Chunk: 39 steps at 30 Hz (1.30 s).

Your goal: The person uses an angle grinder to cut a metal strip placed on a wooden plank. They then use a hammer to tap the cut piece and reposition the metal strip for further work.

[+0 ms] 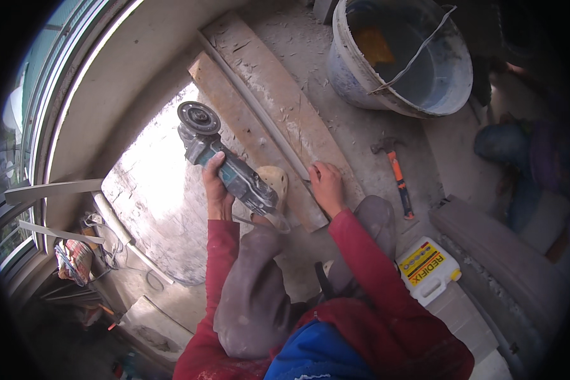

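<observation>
My left hand (215, 190) is wrapped around the body of a teal and black angle grinder (240, 174). The grinder's round disc (199, 118) points up and away to the left, clear of the boards. With fingers bent, my right hand (327, 187) grips the near end of a thin, pale strip (266, 120). That strip lies lengthwise between a wide, dusty plank (291, 101) and a narrower plank (231, 111). Part of its near end is hidden under my fingers. A tan clog (273, 182) on my foot shows beside the grinder.
A large, dirty bucket (354, 92) stands far right. Below it lie an orange-handled claw hammer (397, 174) and a white jug (429, 288) with a yellow label. Another person's leg (522, 183) shows at the right. Pipes (114, 218) and cords lie left, under the window.
</observation>
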Each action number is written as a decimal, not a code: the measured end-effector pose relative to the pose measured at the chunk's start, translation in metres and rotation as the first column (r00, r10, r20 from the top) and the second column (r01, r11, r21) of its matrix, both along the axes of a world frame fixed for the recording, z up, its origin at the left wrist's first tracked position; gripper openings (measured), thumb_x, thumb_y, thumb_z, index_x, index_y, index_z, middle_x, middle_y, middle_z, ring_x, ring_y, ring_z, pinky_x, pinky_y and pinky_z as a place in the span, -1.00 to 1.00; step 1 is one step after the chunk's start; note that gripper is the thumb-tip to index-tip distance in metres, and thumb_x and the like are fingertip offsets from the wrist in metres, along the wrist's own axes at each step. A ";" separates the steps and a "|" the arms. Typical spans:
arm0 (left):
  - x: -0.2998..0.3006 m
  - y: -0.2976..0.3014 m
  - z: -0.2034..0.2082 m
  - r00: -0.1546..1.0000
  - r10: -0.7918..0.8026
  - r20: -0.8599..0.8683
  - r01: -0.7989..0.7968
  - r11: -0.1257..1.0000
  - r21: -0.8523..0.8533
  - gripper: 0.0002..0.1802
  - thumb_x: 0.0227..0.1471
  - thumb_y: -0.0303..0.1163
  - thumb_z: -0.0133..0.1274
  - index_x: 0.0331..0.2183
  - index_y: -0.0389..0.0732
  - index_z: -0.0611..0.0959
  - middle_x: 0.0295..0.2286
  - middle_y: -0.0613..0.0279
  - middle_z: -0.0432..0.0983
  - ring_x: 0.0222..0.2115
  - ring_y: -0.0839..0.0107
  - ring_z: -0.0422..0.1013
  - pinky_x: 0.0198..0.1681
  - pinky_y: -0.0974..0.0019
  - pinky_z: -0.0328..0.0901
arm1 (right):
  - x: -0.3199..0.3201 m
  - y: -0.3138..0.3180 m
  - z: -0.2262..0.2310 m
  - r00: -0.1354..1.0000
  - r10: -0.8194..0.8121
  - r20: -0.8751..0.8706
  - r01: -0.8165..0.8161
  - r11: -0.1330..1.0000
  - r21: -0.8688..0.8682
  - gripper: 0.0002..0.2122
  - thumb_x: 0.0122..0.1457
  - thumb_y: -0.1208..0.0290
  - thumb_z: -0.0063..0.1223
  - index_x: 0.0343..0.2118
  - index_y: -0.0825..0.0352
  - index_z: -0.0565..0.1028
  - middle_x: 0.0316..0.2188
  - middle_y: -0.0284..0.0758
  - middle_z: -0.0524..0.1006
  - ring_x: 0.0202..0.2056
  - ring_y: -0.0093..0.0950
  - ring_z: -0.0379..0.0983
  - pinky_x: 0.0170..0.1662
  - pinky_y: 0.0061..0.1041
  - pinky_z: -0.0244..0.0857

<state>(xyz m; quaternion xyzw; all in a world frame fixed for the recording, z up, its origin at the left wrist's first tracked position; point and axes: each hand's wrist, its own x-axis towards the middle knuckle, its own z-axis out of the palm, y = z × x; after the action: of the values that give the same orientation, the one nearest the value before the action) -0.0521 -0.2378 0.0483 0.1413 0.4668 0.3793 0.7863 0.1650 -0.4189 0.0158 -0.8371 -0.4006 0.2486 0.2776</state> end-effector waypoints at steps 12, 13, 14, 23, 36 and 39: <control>0.004 -0.002 -0.009 0.998 -0.023 -0.057 0.022 0.999 -0.029 -0.54 0.08 -0.15 0.16 -0.18 -0.40 0.61 -0.38 0.00 0.62 -0.43 0.19 0.61 -0.33 0.14 0.58 | 0.011 0.022 -0.018 0.985 0.150 -0.090 -0.166 0.964 -0.209 -0.83 0.22 0.37 0.16 -0.35 0.39 0.61 -0.34 -0.02 0.57 -0.24 -0.01 0.50 -0.13 -0.08 0.38; 0.005 -0.001 -0.010 0.998 -0.023 -0.053 0.022 1.000 -0.020 -0.55 0.08 -0.16 0.17 -0.18 -0.39 0.61 -0.38 0.01 0.62 -0.43 0.19 0.61 -0.33 0.15 0.58 | 0.012 0.025 -0.014 0.985 0.155 -0.074 -0.169 0.954 -0.247 -0.82 0.22 0.35 0.18 -0.35 0.40 0.60 -0.34 -0.02 0.57 -0.24 -0.02 0.51 -0.13 -0.10 0.38; 0.006 -0.001 -0.010 0.999 -0.022 -0.048 0.022 1.000 -0.012 -0.57 0.08 -0.18 0.17 -0.18 -0.38 0.60 -0.37 0.01 0.62 -0.44 0.20 0.61 -0.34 0.16 0.58 | 0.012 0.029 -0.008 0.984 0.163 -0.076 -0.178 0.932 -0.315 -0.81 0.21 0.34 0.20 -0.35 0.41 0.59 -0.33 -0.02 0.57 -0.23 -0.04 0.52 -0.13 -0.12 0.39; 0.051 0.009 -0.013 0.994 -0.019 -0.106 0.028 0.996 0.083 -0.64 0.01 -0.39 0.30 -0.16 -0.28 0.57 -0.37 0.21 0.59 -0.43 0.39 0.57 -0.35 0.29 0.51 | -0.035 0.076 0.072 0.911 0.412 0.004 -0.402 0.886 0.232 -0.10 -0.04 0.21 0.45 0.32 0.40 0.18 -0.09 0.00 0.55 -0.03 0.04 0.51 -0.06 -0.04 0.42; 0.088 0.062 -0.058 0.978 -0.046 -0.203 0.073 0.989 0.127 -0.70 0.00 -0.38 0.29 -0.22 -0.27 0.62 -0.43 0.19 0.61 -0.49 0.38 0.56 -0.37 0.28 0.50 | -0.050 0.125 0.026 0.974 0.222 -0.036 -0.225 0.963 -0.145 -0.27 -0.02 0.18 0.32 0.09 0.55 0.22 -0.29 0.17 0.58 -0.22 0.15 0.56 -0.14 0.03 0.42; 0.086 0.081 -0.063 0.978 -0.063 -0.199 0.095 0.983 0.155 -0.70 -0.01 -0.38 0.29 -0.23 -0.28 0.63 -0.43 0.22 0.61 -0.50 0.39 0.56 -0.37 0.29 0.49 | -0.050 0.145 0.021 0.970 0.231 -0.071 -0.241 0.952 -0.188 -0.30 -0.01 0.17 0.30 0.06 0.54 0.23 -0.29 0.17 0.59 -0.22 0.15 0.56 -0.13 0.03 0.42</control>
<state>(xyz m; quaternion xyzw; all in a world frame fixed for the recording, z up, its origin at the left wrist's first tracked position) 0.0338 -0.1565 -0.0144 0.2602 0.5022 0.3693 0.7373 0.1145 -0.2742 0.0363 -0.8003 -0.4645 0.3380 0.1719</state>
